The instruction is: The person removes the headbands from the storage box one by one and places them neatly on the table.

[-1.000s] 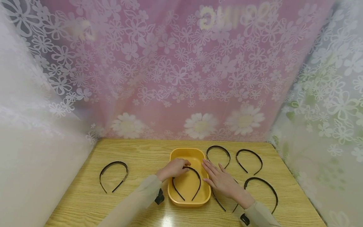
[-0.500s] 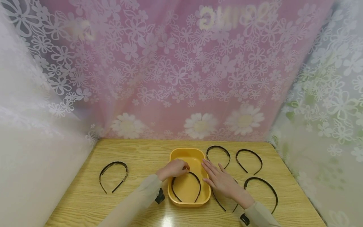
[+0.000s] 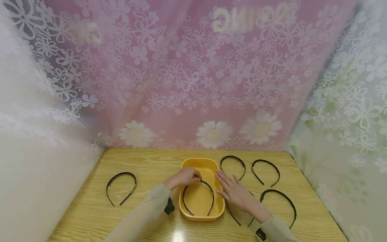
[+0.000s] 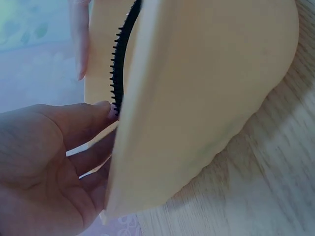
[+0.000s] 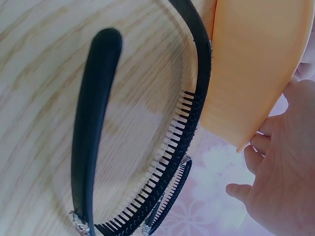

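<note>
A black toothed headband (image 3: 212, 193) lies inside a yellow plastic bin (image 3: 202, 218). My left hand (image 3: 183, 177) reaches over the bin's left side and pinches the top of its curve. In the left wrist view, the thumb presses against the toothed band (image 4: 118, 69) beside the bin wall (image 4: 206, 98), which hides the other fingertips in part. Straight fingers of my right hand (image 3: 237, 194) rest on the bin's right rim. Its wrist view shows the fingers along the bin edge (image 5: 256, 64), with a headband (image 5: 170, 162) standing below the hand on the table.
One headband (image 3: 121, 173) stands alone at the table's left. On the right are several more: a back one (image 3: 232, 156), another farther right (image 3: 266, 161), a front one (image 3: 281, 193), and one (image 3: 232, 215) partly behind the right hand. Flowered curtains (image 3: 196, 84) surround the wooden table (image 3: 151, 158).
The headband first swung slightly and shifted down within the bin, then moved back up a little with my left hand. My right hand and the bin have stayed in place.
</note>
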`<state>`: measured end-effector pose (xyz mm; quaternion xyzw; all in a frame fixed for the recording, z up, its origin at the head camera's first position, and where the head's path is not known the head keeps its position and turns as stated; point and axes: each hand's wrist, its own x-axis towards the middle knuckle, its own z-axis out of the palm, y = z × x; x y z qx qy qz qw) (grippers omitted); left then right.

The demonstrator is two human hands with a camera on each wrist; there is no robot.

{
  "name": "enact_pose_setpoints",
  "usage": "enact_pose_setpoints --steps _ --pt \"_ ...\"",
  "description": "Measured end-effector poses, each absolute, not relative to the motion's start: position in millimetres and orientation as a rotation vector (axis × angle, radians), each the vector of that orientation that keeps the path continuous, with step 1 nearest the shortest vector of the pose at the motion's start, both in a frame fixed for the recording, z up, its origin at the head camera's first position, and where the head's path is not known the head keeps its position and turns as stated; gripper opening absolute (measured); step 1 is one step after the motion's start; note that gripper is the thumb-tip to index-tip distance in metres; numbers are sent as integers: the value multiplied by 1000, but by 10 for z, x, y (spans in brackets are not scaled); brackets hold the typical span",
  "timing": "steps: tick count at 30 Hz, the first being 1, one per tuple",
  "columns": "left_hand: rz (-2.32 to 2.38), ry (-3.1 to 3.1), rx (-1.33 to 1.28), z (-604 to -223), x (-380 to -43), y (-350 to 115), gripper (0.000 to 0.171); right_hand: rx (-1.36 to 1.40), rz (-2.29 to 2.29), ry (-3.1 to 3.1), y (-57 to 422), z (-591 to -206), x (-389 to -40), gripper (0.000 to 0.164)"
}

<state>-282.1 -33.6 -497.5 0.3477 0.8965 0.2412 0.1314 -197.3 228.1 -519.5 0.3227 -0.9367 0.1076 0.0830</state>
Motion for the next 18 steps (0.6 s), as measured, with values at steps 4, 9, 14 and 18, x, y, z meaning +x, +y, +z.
enact_pose_setpoints --steps 4,9,14,18 --pt "747 2569 1003 -4934 -2830 -371 16 949 311 -2835 2281 -5190 -1976 65" --pt "815 2503 996 -4875 -2852 -404 20 940 298 -2853 2279 -5181 -1976 65" --pt "990 2343 947 -4871 -2882 -415 21 955 284 -2809 2285 -5201 -1981 64" --pt "1090 2266 880 -4874 -2888 -403 20 975 282 -2743 2288 -5232 -1990 62"
